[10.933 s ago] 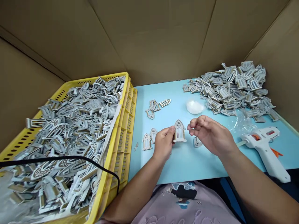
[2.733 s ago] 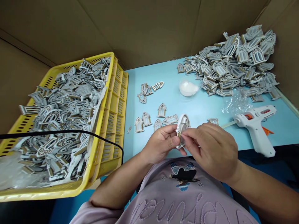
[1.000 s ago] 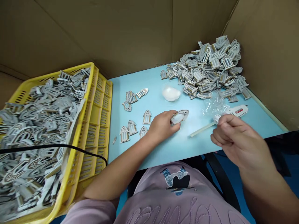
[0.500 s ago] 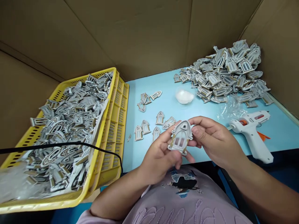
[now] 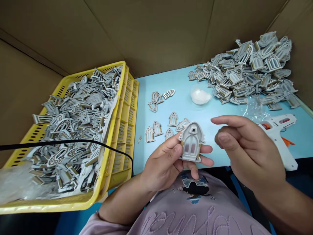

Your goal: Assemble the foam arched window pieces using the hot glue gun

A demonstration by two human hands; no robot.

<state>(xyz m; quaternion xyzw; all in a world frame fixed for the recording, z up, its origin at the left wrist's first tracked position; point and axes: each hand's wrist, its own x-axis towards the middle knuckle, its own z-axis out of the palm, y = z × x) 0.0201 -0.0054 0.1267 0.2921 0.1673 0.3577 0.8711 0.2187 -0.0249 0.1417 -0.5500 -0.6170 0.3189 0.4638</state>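
Note:
A small arched window piece (image 5: pixel 192 143), pale grey with two panes, rests upright in my left hand (image 5: pixel 166 161). The left thumb presses its left edge while the fingers lie behind it. My right hand (image 5: pixel 249 150) is off to the right, apart from the piece, its index finger stretched out and the other fingers curled, with nothing seen in it. Behind the hands, several similar pieces (image 5: pixel 173 119) lie on the blue table (image 5: pixel 146 85). A round clear dish (image 5: pixel 201 94) holds something white.
On the left stands a yellow basket (image 5: pixel 127 107) full of such pieces, with a black cable (image 5: pixel 97 142) across it. A large heap (image 5: pixel 234 76) lies at the back right. Beside my right hand are a white glue gun (image 5: pixel 281 137) and clear plastic (image 5: pixel 255 107). Cardboard walls surround the table.
My right hand has let go of the piece and moved right, its index finger now extended. My left hand still holds the piece. The view has shifted slightly.

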